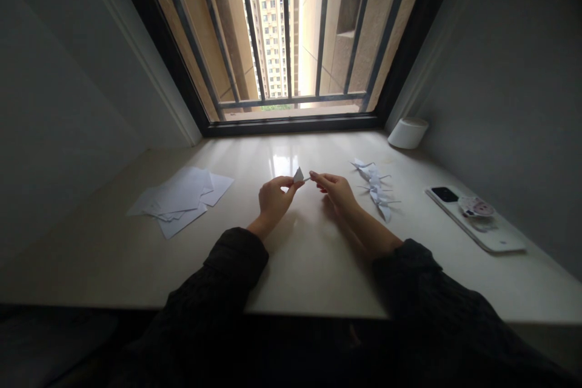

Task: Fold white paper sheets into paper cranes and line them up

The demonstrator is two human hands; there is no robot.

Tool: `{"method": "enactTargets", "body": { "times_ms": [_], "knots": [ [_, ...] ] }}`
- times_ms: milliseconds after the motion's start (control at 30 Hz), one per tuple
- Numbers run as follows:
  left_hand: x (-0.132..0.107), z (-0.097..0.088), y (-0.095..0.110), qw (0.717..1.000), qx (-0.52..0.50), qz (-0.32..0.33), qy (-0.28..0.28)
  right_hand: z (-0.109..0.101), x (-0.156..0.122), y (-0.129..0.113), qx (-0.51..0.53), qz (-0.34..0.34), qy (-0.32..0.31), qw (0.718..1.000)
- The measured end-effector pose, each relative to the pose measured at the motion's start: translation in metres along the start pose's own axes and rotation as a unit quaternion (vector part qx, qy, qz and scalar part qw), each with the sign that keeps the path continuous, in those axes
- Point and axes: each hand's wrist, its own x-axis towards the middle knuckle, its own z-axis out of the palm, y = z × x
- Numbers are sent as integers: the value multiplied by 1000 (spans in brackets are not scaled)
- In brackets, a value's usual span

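Note:
A small folded piece of white paper (299,175) is held above the pale sill between both hands. My left hand (274,199) pinches its left side with thumb and fingers curled. My right hand (335,189) pinches its right tip with fingers pressed together. Both arms are in dark knitted sleeves. A loose stack of white paper sheets (182,199) lies on the sill to the left of my left hand. Several finished folded paper figures (375,187) lie in a row just right of my right hand.
A white phone (475,219) with a round sticker grip lies face down at the right. A white roll (408,132) stands in the back right corner. A barred window (287,42) closes the far side; walls flank the cream sill (313,254).

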Motion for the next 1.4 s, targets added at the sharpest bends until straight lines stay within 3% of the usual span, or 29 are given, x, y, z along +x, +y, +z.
{"method": "enactTargets", "body": {
  "times_ms": [533, 933, 1400],
  "knots": [
    [2, 4, -8, 998, -51, -15, -16, 1, 1, 0, 54, 27, -29, 998],
    [4, 13, -13, 967, -237, -65, -67, 6, -5, -9, 166, 93, -104, 976],
    [3, 9, -6, 960, -245, -110, -78, 4, -7, -16, 152, 123, -130, 972]
  ]
}}
